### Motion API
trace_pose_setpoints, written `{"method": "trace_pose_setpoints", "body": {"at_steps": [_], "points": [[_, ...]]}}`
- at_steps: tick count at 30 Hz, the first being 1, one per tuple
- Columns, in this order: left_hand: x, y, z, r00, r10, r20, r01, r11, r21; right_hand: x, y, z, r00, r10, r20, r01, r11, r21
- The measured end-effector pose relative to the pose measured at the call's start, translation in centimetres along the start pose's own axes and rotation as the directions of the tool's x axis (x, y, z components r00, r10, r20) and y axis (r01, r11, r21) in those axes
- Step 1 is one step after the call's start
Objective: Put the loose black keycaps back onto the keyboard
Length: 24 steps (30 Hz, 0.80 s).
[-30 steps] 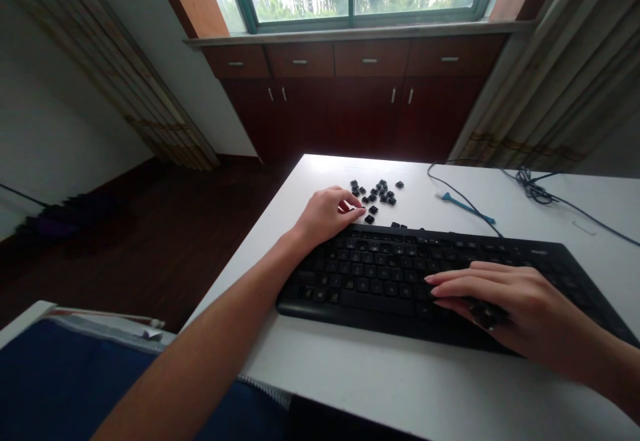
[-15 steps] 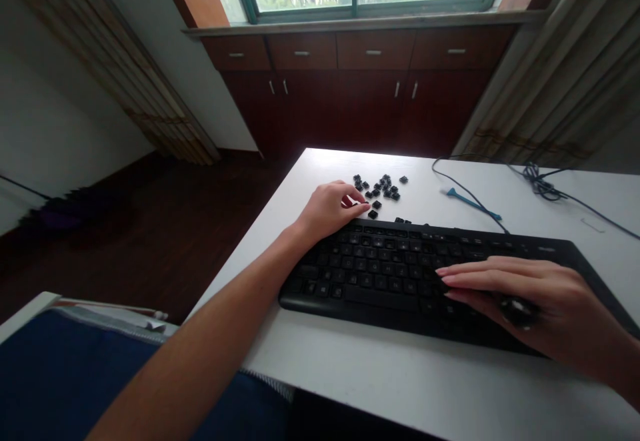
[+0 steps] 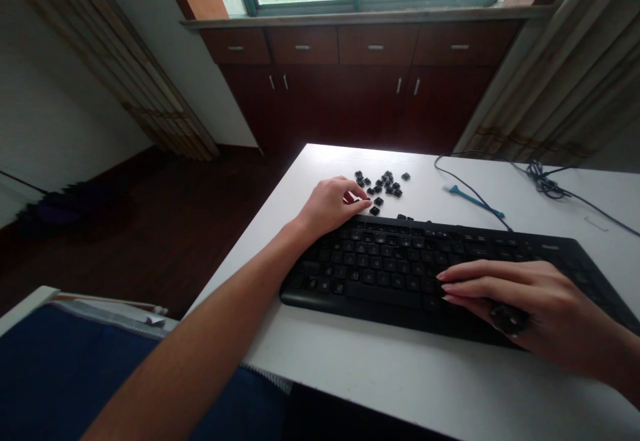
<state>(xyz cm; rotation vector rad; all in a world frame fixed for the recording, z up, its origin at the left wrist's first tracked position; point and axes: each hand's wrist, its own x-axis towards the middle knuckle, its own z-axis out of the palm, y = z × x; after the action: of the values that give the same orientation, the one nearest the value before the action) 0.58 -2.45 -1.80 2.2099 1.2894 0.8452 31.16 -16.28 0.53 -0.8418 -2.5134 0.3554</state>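
A black keyboard [image 3: 385,293] lies across the white table, with gaps where several keys are off it. My left hand [image 3: 334,206] rests at its upper left edge, thumb and index finger pinched around a small dark piece that looks like a keycap. Loose black keycaps [image 3: 387,183] are scattered just beyond those fingertips. Over the keyboard's right half, my right hand [image 3: 530,297] is closed around a dark tool [image 3: 509,319]; its rounded end shows below the palm. The fingers hide its tip, so its kind is unclear.
Behind the keyboard lies a blue plastic tool [image 3: 475,201], beside the black cable [image 3: 545,184]. A thin bent wire [image 3: 596,223] is at the right. The white table [image 3: 400,374] ends on the left near a blue fabric seat [image 3: 65,367].
The view has shifted slightly. My right hand has turned a little on the dark tool over the keyboard. The left hand stays in nearly the same place.
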Motion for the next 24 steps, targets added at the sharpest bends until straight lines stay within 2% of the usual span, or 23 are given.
{"method": "trace_pose_setpoints", "body": {"at_steps": [9,24], "points": [[0.1,0.2,0.0,1.000,0.000,-0.005,0.000,1.000,0.001,-0.5,-0.1,0.1,0.998,-0.002,0.069,0.004,1.000,-0.020],[0.0,-0.1,0.0,1.000,0.000,-0.001,0.000,1.000,-0.006,0.6,-1.0,0.4,0.997,0.069,0.040,-0.069,0.998,0.011]]}}
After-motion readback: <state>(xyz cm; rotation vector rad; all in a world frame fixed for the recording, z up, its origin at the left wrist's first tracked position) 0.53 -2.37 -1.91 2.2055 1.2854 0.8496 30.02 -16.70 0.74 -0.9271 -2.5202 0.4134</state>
